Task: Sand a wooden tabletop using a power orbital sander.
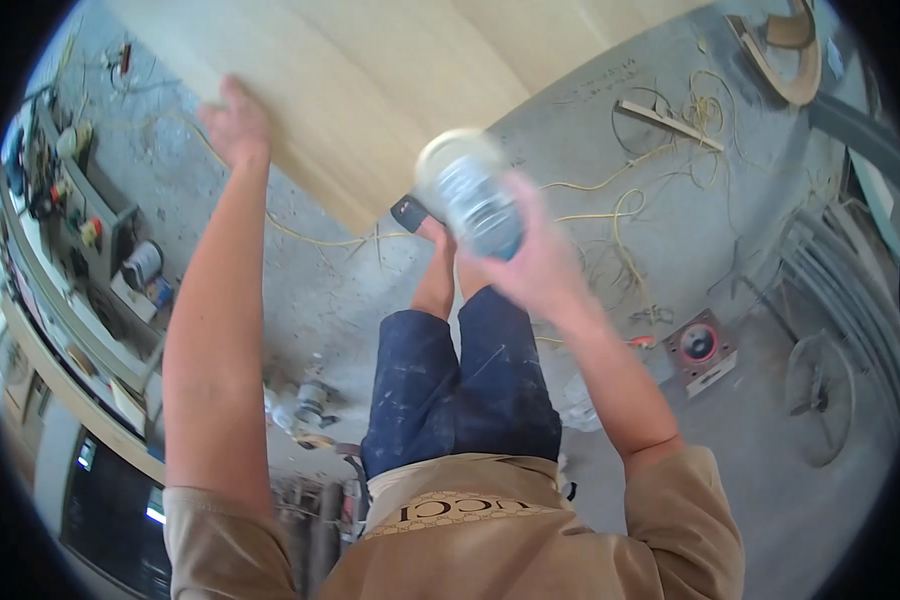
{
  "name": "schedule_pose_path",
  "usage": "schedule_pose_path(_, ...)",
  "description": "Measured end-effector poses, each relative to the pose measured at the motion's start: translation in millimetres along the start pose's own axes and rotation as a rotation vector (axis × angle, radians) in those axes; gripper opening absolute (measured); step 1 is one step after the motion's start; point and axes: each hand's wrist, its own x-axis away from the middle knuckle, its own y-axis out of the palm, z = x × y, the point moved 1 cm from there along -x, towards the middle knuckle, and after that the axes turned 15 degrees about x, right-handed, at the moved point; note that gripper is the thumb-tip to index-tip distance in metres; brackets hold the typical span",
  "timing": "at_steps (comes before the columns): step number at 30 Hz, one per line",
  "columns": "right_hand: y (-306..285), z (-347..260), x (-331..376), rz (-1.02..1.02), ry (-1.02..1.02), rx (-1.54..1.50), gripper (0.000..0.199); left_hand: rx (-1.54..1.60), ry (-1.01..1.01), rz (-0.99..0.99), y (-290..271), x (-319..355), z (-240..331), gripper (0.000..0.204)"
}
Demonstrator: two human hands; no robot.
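My left hand (234, 124) rests flat on the near edge of a large pale plywood sheet (370, 80) that fills the upper middle of the view. My right hand (530, 250) is closed around a round tin can (470, 195) with a pale lid, held up in front of me and blurred by motion. Below the can I see my dark blue shorts (460, 390), my legs and a dark sandal (410, 212) on the grey concrete floor.
A cluttered workbench (80, 250) with tools and small cans runs along the left. Loose yellow cord (660, 160) lies tangled on the floor to the right, near a wooden strip (670, 122), a small red-and-grey device (702, 347) and a wire fan guard (820, 395).
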Motion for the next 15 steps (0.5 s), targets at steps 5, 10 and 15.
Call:
schedule_pose_path(5, 2, -14, -5, -0.293, -0.124, 0.084, 0.089, 0.005, 0.006, -0.027, -2, 2, -5, 0.082)
schedule_pose_path(10, -56, 32, -36, -0.004, 0.073, -0.051, 0.092, -0.005, 0.034, -0.026, -9, 5, 1, 0.079)
schedule_pose_path(15, -136, 93, -80, 0.201, 0.203, -0.088, 0.095, 0.037, 0.042, -0.026, -11, 7, 5, 0.076)
